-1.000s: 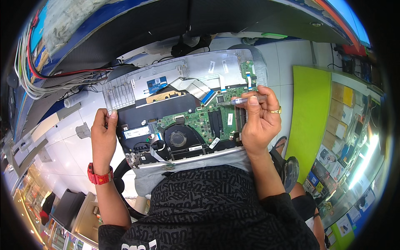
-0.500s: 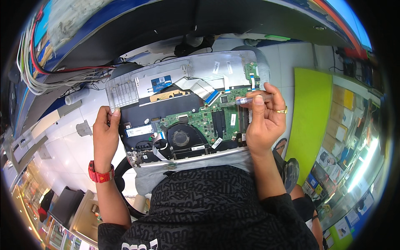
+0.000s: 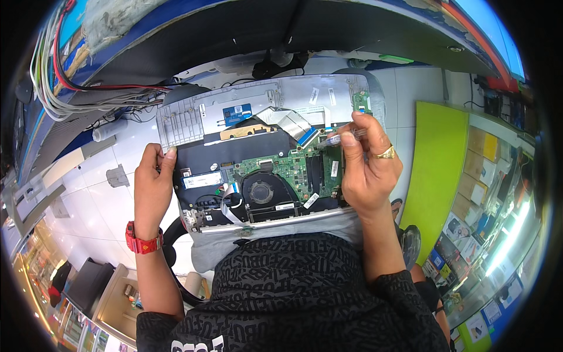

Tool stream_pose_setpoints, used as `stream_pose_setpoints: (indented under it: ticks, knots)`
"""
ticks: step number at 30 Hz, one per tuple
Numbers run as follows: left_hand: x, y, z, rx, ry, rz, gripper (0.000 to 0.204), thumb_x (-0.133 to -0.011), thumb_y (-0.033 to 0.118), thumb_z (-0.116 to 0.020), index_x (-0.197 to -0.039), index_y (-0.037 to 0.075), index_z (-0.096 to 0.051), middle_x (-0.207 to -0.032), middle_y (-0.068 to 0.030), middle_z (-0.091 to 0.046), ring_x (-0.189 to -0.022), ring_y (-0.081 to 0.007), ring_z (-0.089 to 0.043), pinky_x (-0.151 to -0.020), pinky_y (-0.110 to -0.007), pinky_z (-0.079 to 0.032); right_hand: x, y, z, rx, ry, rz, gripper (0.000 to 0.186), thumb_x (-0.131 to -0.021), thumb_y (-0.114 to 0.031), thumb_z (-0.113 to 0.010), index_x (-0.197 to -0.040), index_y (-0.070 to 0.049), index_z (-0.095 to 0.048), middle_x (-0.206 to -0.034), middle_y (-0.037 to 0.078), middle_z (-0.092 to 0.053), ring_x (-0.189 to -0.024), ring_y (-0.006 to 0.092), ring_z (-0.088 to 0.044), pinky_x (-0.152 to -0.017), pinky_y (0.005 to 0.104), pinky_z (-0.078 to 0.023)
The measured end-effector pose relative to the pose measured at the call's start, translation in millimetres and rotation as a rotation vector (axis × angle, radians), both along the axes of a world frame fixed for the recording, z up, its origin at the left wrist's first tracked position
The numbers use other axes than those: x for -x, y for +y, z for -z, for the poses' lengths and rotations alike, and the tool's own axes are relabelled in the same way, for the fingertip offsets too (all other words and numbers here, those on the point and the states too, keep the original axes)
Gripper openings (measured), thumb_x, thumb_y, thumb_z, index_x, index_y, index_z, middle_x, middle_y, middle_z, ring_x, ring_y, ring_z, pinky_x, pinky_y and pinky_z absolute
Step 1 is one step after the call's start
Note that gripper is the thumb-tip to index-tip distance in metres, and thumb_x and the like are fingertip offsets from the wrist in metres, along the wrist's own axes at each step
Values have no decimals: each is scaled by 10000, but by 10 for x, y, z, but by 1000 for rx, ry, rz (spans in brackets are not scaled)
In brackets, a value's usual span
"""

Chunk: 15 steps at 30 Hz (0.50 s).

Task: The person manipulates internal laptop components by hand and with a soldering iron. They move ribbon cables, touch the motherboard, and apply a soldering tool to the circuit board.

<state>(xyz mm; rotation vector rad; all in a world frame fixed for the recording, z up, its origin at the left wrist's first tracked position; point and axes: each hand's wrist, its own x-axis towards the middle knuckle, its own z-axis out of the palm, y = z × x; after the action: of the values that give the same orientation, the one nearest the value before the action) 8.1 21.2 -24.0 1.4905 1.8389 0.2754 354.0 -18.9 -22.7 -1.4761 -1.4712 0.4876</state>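
Note:
An opened laptop base (image 3: 230,154) lies across my lap, its inside facing up. It shows a green circuit board (image 3: 302,170), a round black fan (image 3: 262,192) and a white-labelled drive stick (image 3: 202,180). A wide ribbon cable (image 3: 293,124) with a blue end folds over the board's upper edge. My left hand (image 3: 153,176) pinches the base's left edge between thumb and fingers. In my right hand (image 3: 370,170), thumb and fingers hold a slim pen-like tool with a clear handle (image 3: 333,140). Its tip is close to the board beside the ribbon's blue end; contact cannot be made out.
Bundled grey and red cables (image 3: 53,88) hang at the far left. A dark desk panel (image 3: 199,50) spans the far side. To the right stand a lime-green panel (image 3: 431,176) and a glass case of boxes (image 3: 478,193). An open drawer (image 3: 120,302) is at lower left.
My right hand has moved left and slightly up, and the tool now slants down toward the board. The laptop base appears slightly farther right in view; my left hand keeps its edge.

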Motion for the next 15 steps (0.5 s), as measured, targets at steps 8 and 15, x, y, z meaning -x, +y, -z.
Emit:
stream_pose_setpoints:
  ticks: [8,15]
  knots:
    - [2,3,-7,6,-3,-2,297,-1061,260,-621,-964,-4,-529,-743,-57,-519,-657,-127,-425,-580,-310,-385,5,-1,-15,-13,-61,-4,265,-899,57,-742,-1157,76,-681,-937,175,-733,-746,216,-716,-645,302,-563]
    - [-7,3,-12,1,12,3,296,-1059,263,-624,-978,-8,-537,-743,-53,-522,-656,-121,-423,-575,-305,-380,4,-4,-13,-26,-83,-12,268,-889,55,-750,-1147,76,-682,-941,182,-738,-744,242,-728,-639,312,-572]
